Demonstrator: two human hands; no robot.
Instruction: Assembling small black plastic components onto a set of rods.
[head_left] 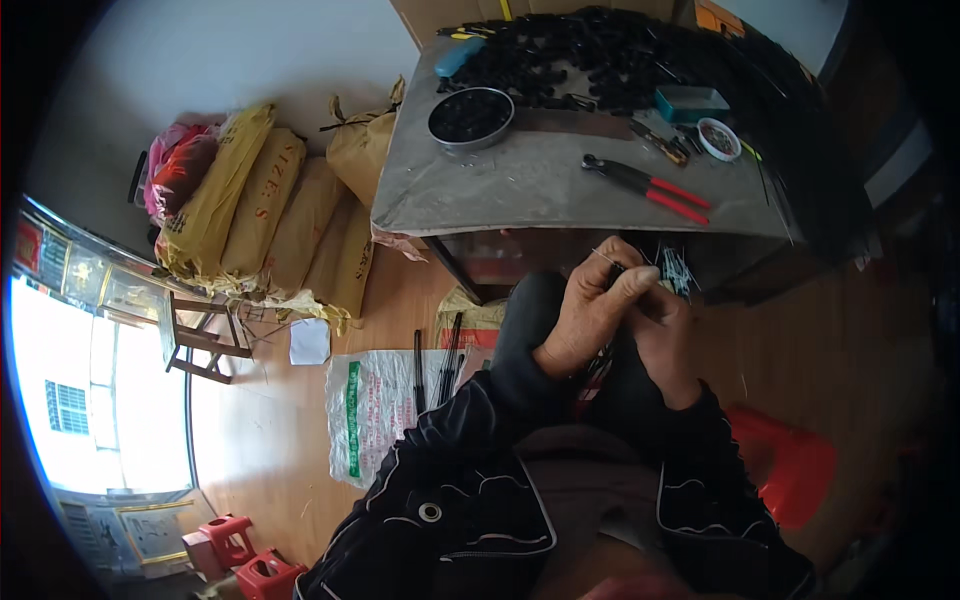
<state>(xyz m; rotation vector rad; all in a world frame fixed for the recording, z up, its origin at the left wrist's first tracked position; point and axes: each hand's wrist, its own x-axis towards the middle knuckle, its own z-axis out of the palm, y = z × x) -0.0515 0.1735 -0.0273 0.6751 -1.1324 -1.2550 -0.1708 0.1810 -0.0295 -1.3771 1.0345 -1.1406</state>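
Note:
Both hands meet above my lap, just in front of the table edge. My left hand (580, 315) is closed, thumb against fingers, around a small black piece (616, 271) that shows only in part. A thin wire (604, 256) sticks out beside its fingers. My right hand (668, 335) presses close against the left, its fingers curled; what they hold is hidden. Behind the hands, on the table, lie pliers (650, 190) with red handles and a dark head.
The grey table (520, 200) carries a heap of black parts (600, 60), a round metal bowl (470, 118) of black pieces, a teal box (692, 103) and a small white cup (719, 140). Full sacks (270, 205) lean at the left, near a wooden stool (205, 340). A red stool (790, 465) stands right.

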